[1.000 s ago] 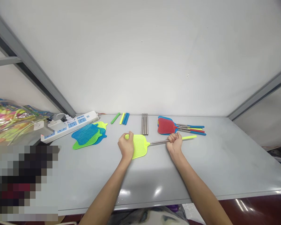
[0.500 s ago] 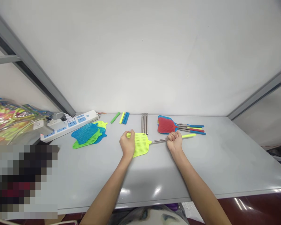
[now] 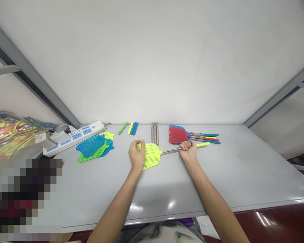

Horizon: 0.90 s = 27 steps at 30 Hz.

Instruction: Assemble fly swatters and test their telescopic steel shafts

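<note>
A yellow fly swatter (image 3: 152, 156) lies across both my hands, its perforated head to the left and its yellow grip to the right. My left hand (image 3: 137, 155) is closed on the outer edge of the head. Around the metal rod, close to the grip, my right hand (image 3: 188, 151) is wrapped. Just behind the right hand rests a pile of whole swatters, a red swatter head (image 3: 177, 135) on top. Several metal rods (image 3: 154, 133) stand in a row behind the yellow head. Loose blue swatter heads (image 3: 91, 145) and a green swatter head (image 3: 95, 154) overlap at the left.
A green grip (image 3: 123, 128), a yellow grip (image 3: 130, 128) and blue grips (image 3: 134, 128) lie near the wall. At the left a white power strip (image 3: 76, 136) carries plugs, beside plastic bags (image 3: 12, 131) of colourful items. Grey metal posts (image 3: 281, 92) flank the table (image 3: 255, 168).
The fingers of my right hand have loosened a little on the rod. The whole view has shifted slightly; the swatter and my left hand stay nearly in place.
</note>
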Available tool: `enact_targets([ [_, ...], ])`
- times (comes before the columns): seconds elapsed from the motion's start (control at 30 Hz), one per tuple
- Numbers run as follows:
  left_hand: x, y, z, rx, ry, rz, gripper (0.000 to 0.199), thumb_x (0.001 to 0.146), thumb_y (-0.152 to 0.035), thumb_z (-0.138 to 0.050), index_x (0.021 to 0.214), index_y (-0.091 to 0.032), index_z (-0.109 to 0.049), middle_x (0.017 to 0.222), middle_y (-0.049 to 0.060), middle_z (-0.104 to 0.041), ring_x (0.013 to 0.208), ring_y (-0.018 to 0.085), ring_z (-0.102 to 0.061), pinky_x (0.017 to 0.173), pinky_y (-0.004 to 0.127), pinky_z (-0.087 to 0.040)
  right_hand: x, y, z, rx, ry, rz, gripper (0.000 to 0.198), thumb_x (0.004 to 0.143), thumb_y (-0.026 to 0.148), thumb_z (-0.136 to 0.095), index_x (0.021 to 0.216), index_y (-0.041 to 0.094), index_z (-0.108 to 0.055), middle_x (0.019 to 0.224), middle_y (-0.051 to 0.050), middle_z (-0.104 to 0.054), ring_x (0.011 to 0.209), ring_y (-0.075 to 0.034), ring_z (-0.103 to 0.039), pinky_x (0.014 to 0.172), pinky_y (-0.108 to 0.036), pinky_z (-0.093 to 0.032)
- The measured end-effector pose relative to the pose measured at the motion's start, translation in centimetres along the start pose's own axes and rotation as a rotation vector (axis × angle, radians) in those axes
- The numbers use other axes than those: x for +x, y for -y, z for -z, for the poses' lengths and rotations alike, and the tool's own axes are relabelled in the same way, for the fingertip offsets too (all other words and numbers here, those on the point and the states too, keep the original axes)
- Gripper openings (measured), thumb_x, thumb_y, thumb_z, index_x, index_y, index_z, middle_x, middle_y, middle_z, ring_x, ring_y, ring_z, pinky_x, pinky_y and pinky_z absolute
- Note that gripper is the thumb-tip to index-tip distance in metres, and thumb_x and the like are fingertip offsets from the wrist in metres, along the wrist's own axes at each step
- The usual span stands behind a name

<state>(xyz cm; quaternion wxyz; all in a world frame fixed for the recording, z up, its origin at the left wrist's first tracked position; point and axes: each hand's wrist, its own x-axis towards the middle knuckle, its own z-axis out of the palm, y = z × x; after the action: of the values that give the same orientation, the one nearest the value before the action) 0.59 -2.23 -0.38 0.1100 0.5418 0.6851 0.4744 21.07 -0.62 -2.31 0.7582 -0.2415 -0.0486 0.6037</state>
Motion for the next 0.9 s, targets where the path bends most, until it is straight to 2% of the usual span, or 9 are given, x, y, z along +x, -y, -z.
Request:
enact_targets([
  [0.07,-0.6,-0.7,0.0,0.033,0.005,-0.091,0.022,0.073,-0.034,-0.044,0.083,-0.019,-0.057,0.094,0.006,-0.053,0.091,0.018,-0.046,0.083,0.03,-0.03,0.0,-0.1,0.0,0.004,0.005,-0.008,0.031,0.075,0.02,-0.035,0.049,0.018,-0.019,0.038,0.009,-0.019,0.03,-0.004,-0.02,0.03,-0.016,-0.022],
  [0.13,-1.5,-1.4,-0.2,0.096,0.071,-0.288,0.023,0.073,-0.034,-0.045,0.089,-0.021,-0.057,0.108,0.006,-0.047,0.101,0.02,-0.041,0.089,0.033,-0.023,0.1,-0.2,0.1,0.006,0.01,-0.018,0.03,0.075,0.021,-0.036,0.049,0.018,-0.02,0.038,0.009,-0.019,0.03,-0.004,-0.021,0.03,-0.016,-0.022],
  [0.23,-2.8,-2.0,-0.8,0.118,0.322,-0.496,0.021,0.077,-0.031,-0.041,0.088,-0.022,-0.057,0.101,0.004,-0.052,0.097,0.017,-0.043,0.09,0.034,-0.022,0.2,-0.3,0.1,0.001,0.017,-0.035,0.03,0.074,0.021,-0.036,0.049,0.018,-0.021,0.039,0.009,-0.02,0.03,-0.004,-0.021,0.03,-0.016,-0.022],
  [0.33,-3.6,-2.0,-1.1,0.122,0.536,-0.602,0.023,0.08,-0.028,-0.034,0.086,-0.021,-0.056,0.089,0.003,-0.055,0.089,0.015,-0.045,0.084,0.032,-0.027,0.2,-0.3,0.0,-0.01,0.025,-0.051,0.029,0.075,0.021,-0.037,0.049,0.018,-0.023,0.039,0.009,-0.019,0.03,-0.004,-0.02,0.03,-0.016,-0.022],
  [0.53,-3.6,-2.1,-0.8,0.192,0.651,-0.609,0.031,0.083,-0.031,-0.026,0.07,-0.018,-0.051,0.066,0.003,-0.052,0.071,0.015,-0.044,0.071,0.031,-0.03,0.0,0.0,-0.6,-0.033,0.075,-0.072,0.028,0.075,0.024,-0.04,0.051,0.017,-0.027,0.044,0.008,-0.021,0.032,-0.003,-0.022,0.031,-0.015,-0.024],
  [0.63,-3.8,-2.5,-0.6,0.184,0.706,-0.603,0.034,0.083,-0.032,-0.024,0.063,-0.018,-0.048,0.06,0.002,-0.049,0.066,0.016,-0.042,0.066,0.03,-0.03,-0.2,0.4,-1.1,-0.035,0.141,-0.072,0.023,0.075,0.026,-0.042,0.055,0.017,-0.034,0.048,0.007,-0.024,0.036,-0.004,-0.027,0.034,-0.016,-0.029],
  [0.77,-4.2,-2.9,-0.4,0.166,0.701,-0.594,0.033,0.084,-0.031,-0.023,0.062,-0.018,-0.045,0.057,0.001,-0.045,0.063,0.015,-0.041,0.062,0.028,-0.03,-0.4,0.8,-1.7,-0.022,0.275,-0.039,0.014,0.076,0.026,-0.043,0.066,0.017,-0.043,0.053,0.006,-0.028,0.042,-0.005,-0.033,0.042,-0.017,-0.035],
  [0.9,-4.3,-3.1,-0.5,0.16,0.69,-0.592,0.032,0.084,-0.03,-0.024,0.062,-0.018,-0.044,0.057,0.001,-0.044,0.063,0.015,-0.04,0.062,0.028,-0.03,-0.3,0.9,-2.0,-0.05,0.283,0.023,0.011,0.077,0.027,-0.043,0.072,0.017,-0.046,0.056,0.005,-0.031,0.046,-0.006,-0.035,0.046,-0.02,-0.036],
])
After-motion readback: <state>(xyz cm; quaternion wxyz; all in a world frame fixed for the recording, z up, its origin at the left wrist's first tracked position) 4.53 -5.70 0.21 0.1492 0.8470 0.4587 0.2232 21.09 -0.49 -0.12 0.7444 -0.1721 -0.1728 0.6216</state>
